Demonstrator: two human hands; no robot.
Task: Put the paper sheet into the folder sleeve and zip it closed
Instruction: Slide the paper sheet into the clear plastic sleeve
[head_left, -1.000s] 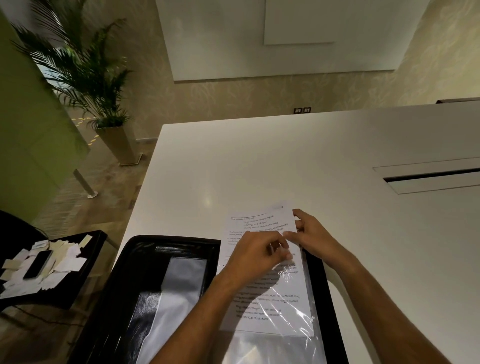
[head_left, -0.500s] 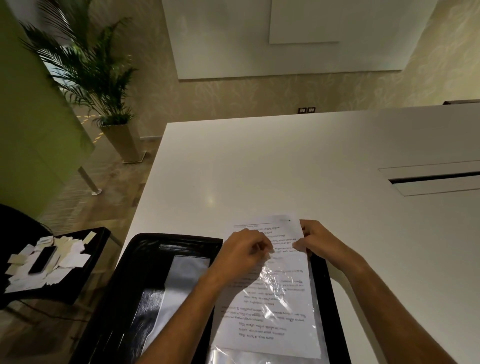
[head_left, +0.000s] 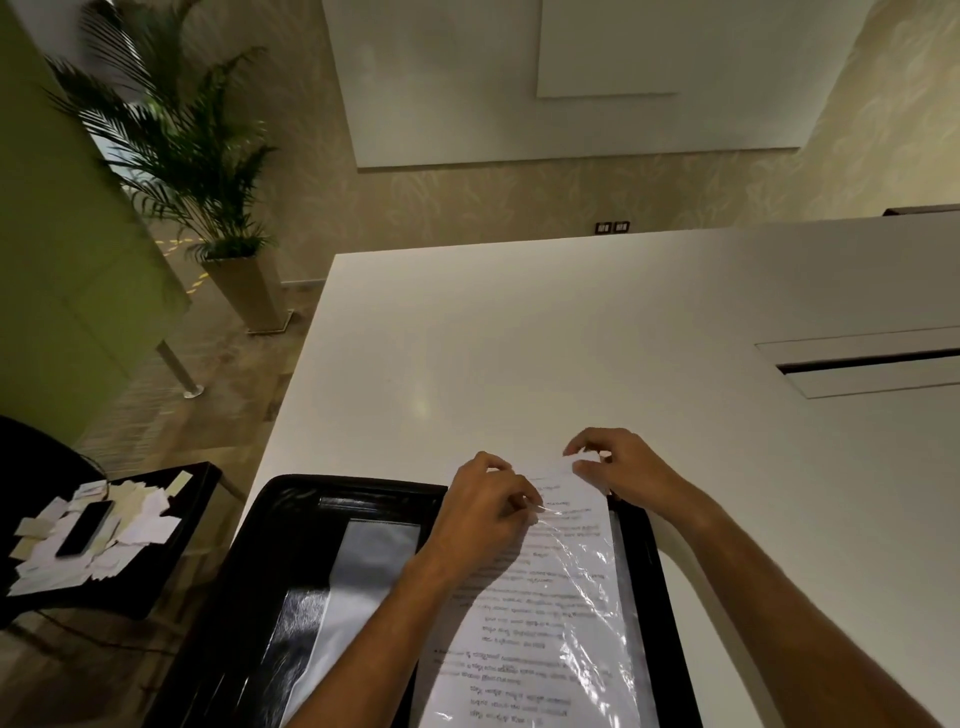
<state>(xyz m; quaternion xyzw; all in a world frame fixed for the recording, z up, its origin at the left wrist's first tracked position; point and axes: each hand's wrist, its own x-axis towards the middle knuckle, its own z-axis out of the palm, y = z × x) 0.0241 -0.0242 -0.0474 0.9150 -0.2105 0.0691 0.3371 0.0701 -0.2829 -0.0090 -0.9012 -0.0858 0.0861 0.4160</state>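
An open black zip folder (head_left: 291, 525) lies on the near corner of the white table (head_left: 571, 338). On its right half a printed paper sheet (head_left: 530, 613) sits mostly inside a clear plastic sleeve (head_left: 587, 561), which wrinkles and glints over the text. The sheet's far edge sticks out past the folder's top rim. My left hand (head_left: 488, 504) pinches the sleeve's opening at the upper left of the sheet. My right hand (head_left: 618, 467) pinches the sheet's far right corner with thumb and forefinger.
The folder's left half holds another clear pocket (head_left: 363, 566). A dark side table (head_left: 156, 561) at lower left carries paper scraps (head_left: 130, 525) and a phone (head_left: 85, 527). A potted palm (head_left: 208, 156) stands on the floor beyond. A cable slot (head_left: 867, 361) cuts the table at right.
The sheet has slid toward me, deeper into the sleeve, with less of it sticking out at the far end. Both hands shifted to the sheet's top edge.
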